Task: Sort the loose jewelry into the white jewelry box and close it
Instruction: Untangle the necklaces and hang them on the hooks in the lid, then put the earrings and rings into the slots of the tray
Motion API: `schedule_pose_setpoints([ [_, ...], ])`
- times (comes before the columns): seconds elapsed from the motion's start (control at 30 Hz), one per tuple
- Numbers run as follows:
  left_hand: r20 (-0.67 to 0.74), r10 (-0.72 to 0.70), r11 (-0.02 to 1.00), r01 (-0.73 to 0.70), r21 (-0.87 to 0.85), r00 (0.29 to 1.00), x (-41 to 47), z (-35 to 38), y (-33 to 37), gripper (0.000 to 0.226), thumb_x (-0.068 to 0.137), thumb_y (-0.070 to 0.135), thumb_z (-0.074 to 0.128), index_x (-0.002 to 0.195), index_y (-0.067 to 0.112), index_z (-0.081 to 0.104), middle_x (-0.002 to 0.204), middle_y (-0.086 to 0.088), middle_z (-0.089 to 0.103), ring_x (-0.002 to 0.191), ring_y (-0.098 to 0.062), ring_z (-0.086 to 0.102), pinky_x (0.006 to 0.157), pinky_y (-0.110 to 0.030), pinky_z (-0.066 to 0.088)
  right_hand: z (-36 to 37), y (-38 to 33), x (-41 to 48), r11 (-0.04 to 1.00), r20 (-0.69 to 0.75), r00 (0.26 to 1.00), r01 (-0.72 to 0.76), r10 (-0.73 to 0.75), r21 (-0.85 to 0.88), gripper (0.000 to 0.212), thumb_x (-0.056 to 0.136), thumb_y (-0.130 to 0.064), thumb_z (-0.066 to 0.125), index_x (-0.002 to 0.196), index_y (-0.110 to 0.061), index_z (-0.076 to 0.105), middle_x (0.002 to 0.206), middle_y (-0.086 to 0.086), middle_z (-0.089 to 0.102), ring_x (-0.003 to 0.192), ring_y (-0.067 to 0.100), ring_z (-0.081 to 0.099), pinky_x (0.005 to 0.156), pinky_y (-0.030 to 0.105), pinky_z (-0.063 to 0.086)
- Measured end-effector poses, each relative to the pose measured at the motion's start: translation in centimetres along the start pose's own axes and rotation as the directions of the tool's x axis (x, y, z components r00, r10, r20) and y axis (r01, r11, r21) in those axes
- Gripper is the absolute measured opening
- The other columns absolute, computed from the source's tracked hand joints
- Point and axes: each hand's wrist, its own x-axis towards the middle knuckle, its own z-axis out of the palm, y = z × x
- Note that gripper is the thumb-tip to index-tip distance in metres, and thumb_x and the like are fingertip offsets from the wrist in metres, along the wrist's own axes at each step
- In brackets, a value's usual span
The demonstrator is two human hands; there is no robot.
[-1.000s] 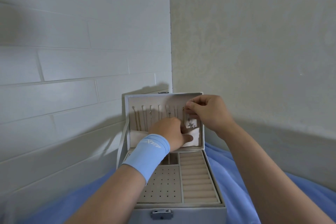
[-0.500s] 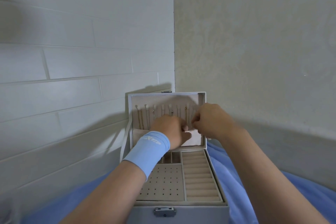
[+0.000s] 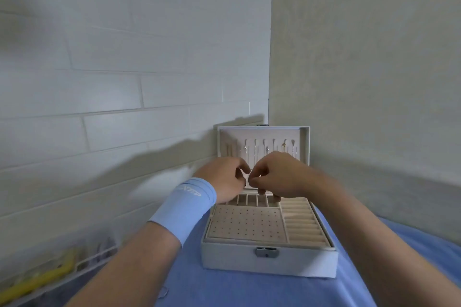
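The white jewelry box stands open on a blue cloth, its lid upright against the wall corner. Several thin necklaces hang from hooks inside the lid. Both hands are low in front of the lid, at its beige pocket. My left hand, with a blue wristband, curls its fingers at the pocket's edge. My right hand pinches thumb and forefinger together right beside it, apparently on a fine necklace chain too thin to see clearly. The tray shows a dotted earring pad and ring rolls.
The blue cloth covers the surface around the box. A white wire basket with yellow items sits at the lower left. A small metal clip lies on the cloth near my left forearm. Walls stand close behind and to the right.
My right hand has come down from the hooks near the lid's top to the pocket, meeting the left hand. The view has tilted down and the box looks farther away.
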Motion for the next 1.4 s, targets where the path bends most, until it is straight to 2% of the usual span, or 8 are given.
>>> schedule_pose_setpoints([
  [0.33, 0.059, -0.140, 0.989, 0.137, 0.059, 0.988, -14.5, -5.1, -7.5, 0.021, 0.094, 0.021, 0.052, 0.102, 0.032, 0.067, 0.102, 0.009, 0.066, 0.080, -0.012, 0.062, 0.071, -0.024, 0.049, 8.2, -12.3, -5.1, 0.988, 0.359, 0.921, 0.154, -0.151, 0.021, 0.017, 0.095, -0.024, 0.063, 0.108, -0.019, 0.074, 0.083, -0.006, 0.072, 0.058, 0.006, 0.067, 0.051, 0.022, 0.050],
  [0.4, 0.128, -0.162, 0.984, 0.150, 0.098, 0.979, -16.9, -5.7, -8.7, 0.020, 0.093, 0.025, 0.054, 0.106, 0.032, 0.067, 0.098, 0.011, 0.065, 0.086, -0.013, 0.062, 0.076, -0.026, 0.048, 10.3, -14.2, -5.7, 0.980, 0.412, 0.894, 0.198, -0.179, -0.003, 0.025, 0.096, -0.025, 0.063, 0.118, -0.019, 0.071, 0.090, -0.004, 0.072, 0.067, 0.006, 0.070, 0.059, 0.026, 0.054],
  [0.47, 0.204, -0.191, 0.977, 0.164, 0.139, 0.960, -19.0, -6.1, -10.0, 0.023, 0.095, 0.030, 0.055, 0.114, 0.029, 0.066, 0.096, 0.013, 0.061, 0.089, -0.012, 0.059, 0.079, -0.026, 0.046, 12.3, -15.4, -5.9, 0.962, 0.446, 0.871, 0.264, -0.207, -0.071, 0.035, 0.096, -0.024, 0.062, 0.131, -0.024, 0.065, 0.119, -0.001, 0.070, 0.101, 0.016, 0.069, 0.082, 0.028, 0.055],
  [0.63, 0.300, -0.267, 0.957, 0.213, 0.199, 0.916, -23.0, -7.3, -11.8, 0.033, 0.096, 0.036, 0.058, 0.127, 0.026, 0.063, 0.126, 0.008, 0.063, 0.110, -0.010, 0.059, 0.100, -0.025, 0.044, 15.8, -16.5, -5.6, 0.901, 0.510, 0.830, 0.377, -0.226, -0.215, 0.064, 0.093, -0.012, 0.054, 0.154, -0.023, 0.039, 0.157, 0.003, 0.039, 0.138, 0.025, 0.044, 0.108, 0.034, 0.042],
  [1.03, 0.463, -0.592, 0.786, 0.345, 0.514, 0.660, -29.0, -7.5, -12.4, 0.115, 0.069, 0.062, 0.079, 0.157, 0.034, 0.010, 0.162, 0.005, 0.017, 0.144, -0.026, 0.032, 0.113, -0.041, 0.038, 16.3, -17.0, -6.7, 0.896, 0.508, 0.829, 0.386, -0.233, -0.220, 0.053, 0.093, -0.014, 0.056, 0.146, -0.025, 0.051, 0.138, 0.003, 0.049, 0.120, 0.021, 0.054, 0.095, 0.028, 0.046],
  [1.17, 0.427, -0.523, 0.835, 0.342, 0.431, 0.737, -28.6, -6.5, -12.5, 0.105, 0.076, 0.046, 0.080, 0.157, 0.029, 0.015, 0.155, 0.001, 0.032, 0.132, -0.026, 0.048, 0.106, -0.039, 0.045, 16.1, -17.3, -7.7, 0.908, 0.517, 0.812, 0.395, -0.272, -0.143, 0.049, 0.090, -0.030, 0.064, 0.138, -0.032, 0.055, 0.128, -0.001, 0.046, 0.112, 0.017, 0.052, 0.096, 0.033, 0.048],
  [1.3, 0.369, -0.433, 0.900, 0.368, 0.234, 0.822, -28.1, -5.7, -12.5, 0.086, 0.083, 0.025, 0.076, 0.154, 0.024, 0.027, 0.123, 0.006, 0.051, 0.081, -0.012, 0.057, 0.078, -0.025, 0.053, 16.3, -17.4, -8.3, 0.926, 0.537, 0.794, 0.373, -0.285, -0.059, 0.087, 0.078, -0.049, 0.079, 0.151, -0.034, 0.033, 0.131, -0.007, 0.047, 0.114, 0.012, 0.049, 0.101, 0.032, 0.047],
  [1.4, 0.385, -0.405, 0.914, 0.367, 0.172, 0.829, -28.2, -5.7, -12.5, 0.092, 0.078, 0.033, 0.080, 0.152, 0.029, 0.027, 0.128, 0.008, 0.047, 0.091, -0.009, 0.057, 0.085, -0.025, 0.050, 16.4, -17.8, -8.6, 0.914, 0.552, 0.784, 0.395, -0.284, -0.090, 0.100, 0.072, -0.056, 0.082, 0.154, -0.038, 0.027, 0.134, -0.010, 0.043, 0.119, 0.011, 0.045, 0.105, 0.033, 0.044],
])
